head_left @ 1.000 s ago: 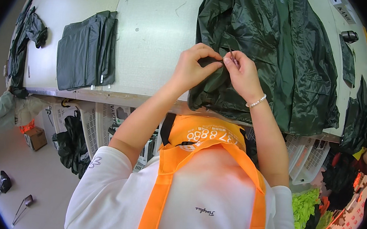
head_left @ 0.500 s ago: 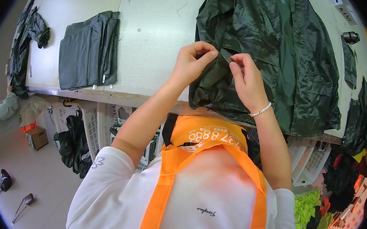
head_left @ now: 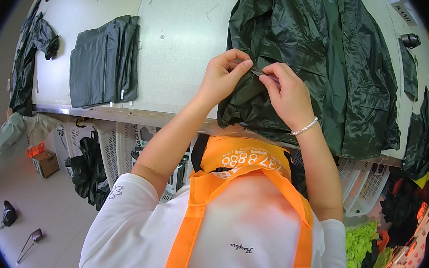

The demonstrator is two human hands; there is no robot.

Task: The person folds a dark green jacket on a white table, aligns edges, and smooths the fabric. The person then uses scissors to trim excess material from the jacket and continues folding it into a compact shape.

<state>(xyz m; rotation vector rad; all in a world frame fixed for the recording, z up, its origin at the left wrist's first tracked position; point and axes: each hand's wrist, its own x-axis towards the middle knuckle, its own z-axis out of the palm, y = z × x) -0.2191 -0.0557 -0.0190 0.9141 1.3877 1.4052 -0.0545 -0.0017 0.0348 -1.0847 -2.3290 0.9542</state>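
A dark green, shiny rain jacket (head_left: pixel 303 65) lies spread on the table in front of me, its lower edge hanging a little over the near rim. My left hand (head_left: pixel 225 75) pinches fabric at the jacket's left side, thumb against index finger. Close beside it, my right hand (head_left: pixel 286 92) is closed, thumb and fingers together, wearing a beaded bracelet. A thin, pale greyish sliver shows between the two hands at the right fingertips; what it is I cannot make out.
A stack of folded dark green garments (head_left: pixel 105 64) lies left on the table (head_left: pixel 182 43). More dark garments (head_left: pixel 40 37) rest at the far left. A black cylindrical object (head_left: pixel 410 40) stands at the right. White plastic baskets (head_left: pixel 107 147) are below the table edge; a cardboard box (head_left: pixel 45 163) is on the floor.
My right hand has shifted slightly left, closer to my left hand, and its fingers have turned down. The pale sliver between them shows more clearly. My left hand has barely moved.
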